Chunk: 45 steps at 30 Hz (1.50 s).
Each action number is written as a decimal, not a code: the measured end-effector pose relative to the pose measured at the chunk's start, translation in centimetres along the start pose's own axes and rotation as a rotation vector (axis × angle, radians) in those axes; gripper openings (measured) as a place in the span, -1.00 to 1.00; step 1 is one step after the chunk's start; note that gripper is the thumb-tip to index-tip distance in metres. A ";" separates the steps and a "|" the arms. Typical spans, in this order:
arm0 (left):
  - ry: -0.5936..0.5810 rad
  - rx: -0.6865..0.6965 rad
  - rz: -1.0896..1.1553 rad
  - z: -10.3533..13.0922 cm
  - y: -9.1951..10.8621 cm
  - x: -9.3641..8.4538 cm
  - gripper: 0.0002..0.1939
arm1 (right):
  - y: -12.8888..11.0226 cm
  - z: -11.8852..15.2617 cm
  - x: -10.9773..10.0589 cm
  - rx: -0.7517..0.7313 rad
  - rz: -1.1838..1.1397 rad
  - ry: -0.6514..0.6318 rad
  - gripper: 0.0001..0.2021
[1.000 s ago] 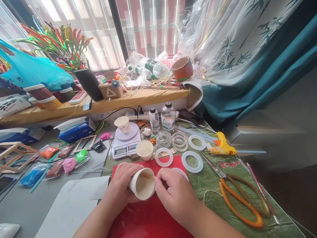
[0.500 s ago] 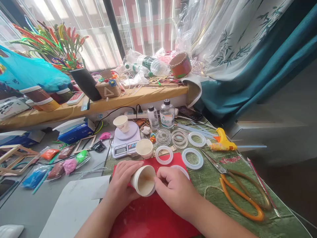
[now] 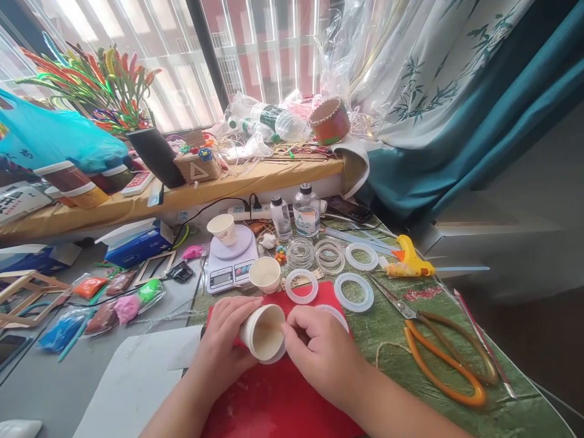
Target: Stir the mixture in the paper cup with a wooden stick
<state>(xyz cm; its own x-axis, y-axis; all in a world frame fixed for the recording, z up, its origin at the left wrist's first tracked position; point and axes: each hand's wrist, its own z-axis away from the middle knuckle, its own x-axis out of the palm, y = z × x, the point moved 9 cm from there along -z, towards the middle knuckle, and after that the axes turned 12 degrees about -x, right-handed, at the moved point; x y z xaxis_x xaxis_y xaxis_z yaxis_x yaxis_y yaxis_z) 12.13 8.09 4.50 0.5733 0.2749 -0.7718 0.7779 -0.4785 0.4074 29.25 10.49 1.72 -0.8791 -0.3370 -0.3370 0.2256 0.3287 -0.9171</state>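
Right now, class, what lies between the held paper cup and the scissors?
In the head view: the right hand at the cup, a pale ring it partly hides, and thin string by the scissors.

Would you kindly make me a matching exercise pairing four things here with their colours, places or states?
Things:
1. Left hand
2. Glue gun
3. Digital scale
4. Labelled bottle on the table

Descriptions:
A. Mostly yellow
B. Has an upright paper cup on top
C. Black-capped
D. Wrapped around a tilted paper cup

Pairs: 1-D, 2-A, 3-B, 4-C
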 end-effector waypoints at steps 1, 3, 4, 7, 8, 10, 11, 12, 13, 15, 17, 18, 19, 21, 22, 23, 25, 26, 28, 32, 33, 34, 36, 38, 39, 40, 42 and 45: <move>-0.001 -0.001 0.000 0.0 0.0 0.0 -0.46 | 0.0 0.0 0.0 0.005 -0.001 0.002 -0.72; -0.003 -0.004 0.004 0.0 -0.1 0.1 -0.46 | 0.2 0.0 0.0 0.021 -0.024 -0.007 -0.72; 0.003 -0.004 0.009 0.0 -0.2 0.0 -0.46 | 0.2 0.0 0.1 0.024 -0.033 -0.008 -0.72; 0.013 -0.006 0.015 0.1 -0.4 -0.1 -0.47 | 0.2 -0.1 -0.2 0.020 -0.005 0.021 -0.71; 0.006 -0.009 0.013 0.2 -0.5 0.0 -0.47 | 0.2 0.0 -0.1 0.027 -0.012 0.011 -0.72; -0.003 -0.013 0.014 0.4 -0.8 0.3 -0.46 | 0.2 0.0 0.1 0.031 -0.040 -0.004 -0.72; 0.000 -0.017 0.020 0.5 -1.0 0.3 -0.47 | 0.2 0.0 0.1 0.024 -0.033 0.003 -0.73; 0.006 -0.023 0.028 0.6 -1.2 0.4 -0.46 | 0.1 0.0 0.0 0.017 -0.016 0.011 -0.72; 0.008 -0.031 0.032 0.7 -1.4 0.4 -0.45 | 0.0 0.0 0.0 0.014 -0.003 0.009 -0.72; 0.008 -0.044 0.036 0.9 -1.6 0.5 -0.43 | 0.1 0.0 0.2 0.017 -0.010 -0.014 -0.71; 0.010 -0.042 0.033 0.8 -1.5 0.4 -0.43 | 0.0 0.0 0.2 0.012 -0.009 -0.012 -0.71; 0.010 -0.037 0.029 0.7 -1.3 0.3 -0.43 | 0.1 0.0 0.0 0.012 0.008 0.003 -0.71; 0.008 -0.031 0.024 0.6 -1.1 0.2 -0.43 | 0.1 0.0 -0.1 0.017 0.022 0.010 -0.70; -0.003 -0.022 0.014 0.3 -0.7 0.1 -0.43 | 0.2 0.0 0.0 0.029 0.005 -0.010 -0.70; -0.004 -0.019 0.009 0.2 -0.6 0.1 -0.43 | 0.1 0.0 0.1 0.026 -0.004 -0.012 -0.70; -0.001 -0.016 0.006 0.1 -0.5 0.0 -0.43 | 0.0 0.0 -0.1 0.014 0.000 -0.002 -0.70; 0.012 -0.010 0.004 0.1 -0.4 0.0 -0.44 | -0.3 0.0 -0.3 -0.006 0.027 0.021 -0.70; 0.018 -0.009 0.008 0.1 -0.4 -0.1 -0.44 | -0.3 0.0 -0.2 -0.005 0.021 0.014 -0.70; 0.032 -0.010 0.027 0.2 -0.4 -0.2 -0.44 | -0.5 0.2 0.2 -0.012 -0.033 -0.023 -0.69; 0.060 -0.043 0.064 0.2 -0.6 -0.5 -0.45 | -1.5 0.4 -0.3 -0.116 0.004 0.039 -0.69; 0.057 -0.054 0.068 0.2 -0.6 -0.6 -0.45 | -1.6 0.4 -0.5 -0.133 0.034 0.062 -0.70; 0.052 -0.064 0.071 0.2 -0.7 -0.5 -0.45 | -1.7 0.5 -0.7 -0.144 0.061 0.082 -0.70; 0.043 -0.080 0.076 0.3 -0.8 -0.4 -0.44 | -1.9 0.5 -1.0 -0.176 0.120 0.111 -0.71; 0.048 -0.086 0.077 0.3 -0.9 -0.5 -0.44 | -2.3 0.6 -1.0 -0.231 0.194 0.115 -0.71; 0.051 -0.083 0.076 0.3 -1.0 -0.5 -0.45 | -2.6 0.6 -0.8 -0.259 0.219 0.099 -0.71; 0.054 -0.081 0.075 0.3 -1.0 -0.5 -0.45 | -2.7 0.7 -0.5 -0.282 0.226 0.073 -0.70; 0.055 -0.074 0.074 0.3 -0.9 -0.5 -0.47 | -2.8 0.8 0.2 -0.296 0.190 0.017 -0.70; 0.055 -0.071 0.071 0.2 -0.8 -0.5 -0.46 | -2.5 0.8 0.2 -0.254 0.174 0.026 -0.69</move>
<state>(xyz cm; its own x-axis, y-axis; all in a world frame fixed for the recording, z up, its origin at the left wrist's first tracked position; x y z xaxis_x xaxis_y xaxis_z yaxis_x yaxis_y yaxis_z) 11.18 8.17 4.40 0.6395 0.2883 -0.7127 0.7498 -0.4386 0.4953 28.83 8.84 3.76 -0.8477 -0.2347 -0.4758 0.2645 0.5904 -0.7625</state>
